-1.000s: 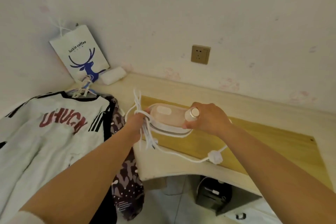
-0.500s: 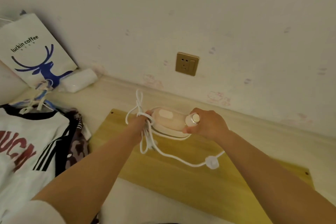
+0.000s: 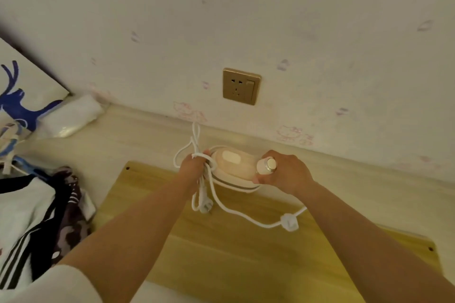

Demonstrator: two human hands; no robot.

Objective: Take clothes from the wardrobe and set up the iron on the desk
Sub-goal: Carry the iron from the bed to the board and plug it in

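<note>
Iron [image 3: 234, 170] gripped at its knob end by right hand [image 3: 285, 172]; limp cord [image 3: 236, 211] bunched in left hand [image 3: 194, 165]. Probably light, rigid.

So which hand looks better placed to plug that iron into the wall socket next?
Probably the left hand: it already grips the bundled white cord, with the plug dangling just below it. The right hand holds the iron by its end, steadying it below the socket.

left hand [image 3: 194, 167] curled in grip, right hand [image 3: 283, 172] curled in grip
</note>
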